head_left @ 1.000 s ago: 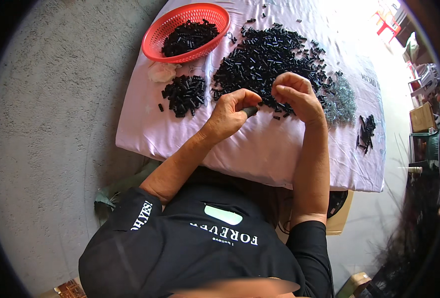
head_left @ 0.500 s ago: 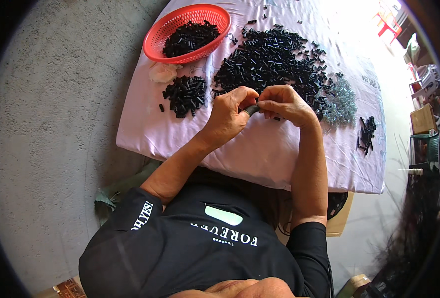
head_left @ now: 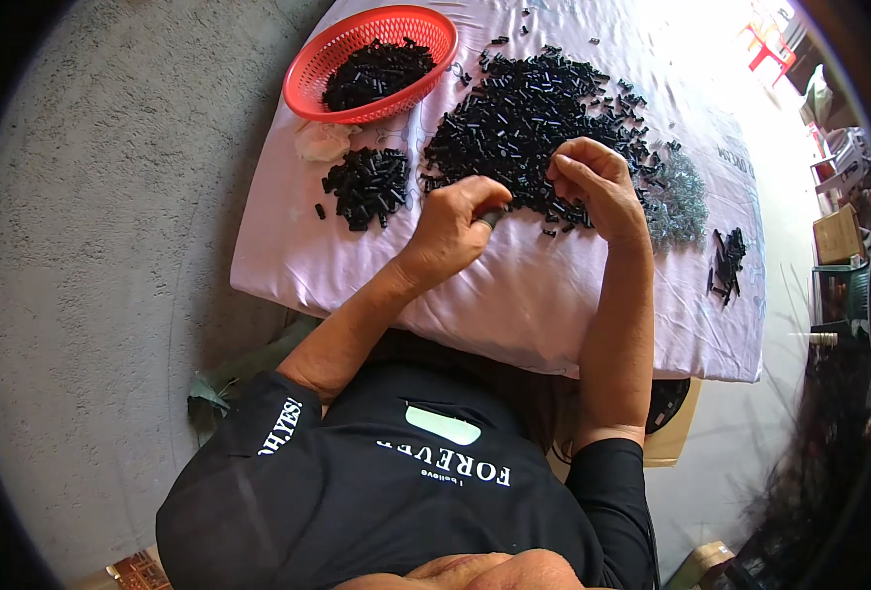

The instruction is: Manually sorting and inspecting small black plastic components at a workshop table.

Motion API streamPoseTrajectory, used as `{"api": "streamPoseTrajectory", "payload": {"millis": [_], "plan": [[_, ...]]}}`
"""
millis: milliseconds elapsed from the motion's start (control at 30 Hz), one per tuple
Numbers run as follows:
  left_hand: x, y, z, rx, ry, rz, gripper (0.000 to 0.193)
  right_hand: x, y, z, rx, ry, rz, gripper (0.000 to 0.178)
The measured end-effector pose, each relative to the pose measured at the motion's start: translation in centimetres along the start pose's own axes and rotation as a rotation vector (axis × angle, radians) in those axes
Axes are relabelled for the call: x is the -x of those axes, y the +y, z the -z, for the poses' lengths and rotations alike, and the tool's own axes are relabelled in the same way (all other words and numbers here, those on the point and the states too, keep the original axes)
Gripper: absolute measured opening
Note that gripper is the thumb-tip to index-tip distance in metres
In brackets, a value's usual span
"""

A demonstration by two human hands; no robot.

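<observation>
Along the left edge of the cloth-covered worktop, toward its far left corner, a red perforated basket holds many short black pieces. Just below it, toward the near edge, lies a crumpled pale wad, and beside that a small black pile with one piece lying apart on its left. Right of this, the left hand is above the worktop, fingers curled toward the thumb, a dark item at their tips; I cannot tell whether they grasp it or wear it. The large black pile spreads across the middle, beyond the left fingers. Over its near right side is the right hand, fingers bent toward the thumb; whether they pinch anything is unclear. Farther right sits a translucent heap, then a small black cluster by the right edge, nearer the near right corner.
</observation>
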State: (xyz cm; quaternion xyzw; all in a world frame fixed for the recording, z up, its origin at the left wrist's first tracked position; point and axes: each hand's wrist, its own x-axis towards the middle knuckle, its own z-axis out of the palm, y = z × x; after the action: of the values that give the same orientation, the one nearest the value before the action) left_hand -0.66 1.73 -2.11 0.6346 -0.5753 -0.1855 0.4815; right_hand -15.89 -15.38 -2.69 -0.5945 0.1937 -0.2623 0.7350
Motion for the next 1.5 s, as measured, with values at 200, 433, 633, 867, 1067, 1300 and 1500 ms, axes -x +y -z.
{"api": "streamPoseTrajectory", "payload": {"millis": [200,433,633,867,1067,1300,1500], "plan": [[0.9,-0.3,-1.4,-0.202,-0.130,-0.251,0.025,-0.4,0.4,0.4,-0.028,0.076,0.051,0.011],[-0.2,0.6,-2.0,-0.300,-0.183,-0.305,0.027,-0.2,0.2,0.4,-0.065,0.074,0.043,0.012],[-1.3,0.2,-4.7,-0.367,-0.086,-0.336,0.026,-0.4,0.5,0.6,-0.078,0.070,0.053,0.013],[-0.7,-0.7,-3.7,-0.461,-0.093,-0.285,0.022,-0.4,0.5,0.6,0.031,0.099,0.032,0.014],[-1.6,-1.2,-1.0,-0.485,-0.039,-0.200,0.018,-0.6,0.6,0.5,0.065,0.131,0.063,0.013],[-3.9,-1.6,-1.4,-0.459,0.035,-0.275,0.024,-0.6,0.7,1.1,-0.144,0.261,0.180,0.013],[-4.8,-1.2,-3.8,-0.480,-0.057,-0.304,0.019,-0.8,1.2,1.2,-0.159,0.278,0.176,0.013]]}}
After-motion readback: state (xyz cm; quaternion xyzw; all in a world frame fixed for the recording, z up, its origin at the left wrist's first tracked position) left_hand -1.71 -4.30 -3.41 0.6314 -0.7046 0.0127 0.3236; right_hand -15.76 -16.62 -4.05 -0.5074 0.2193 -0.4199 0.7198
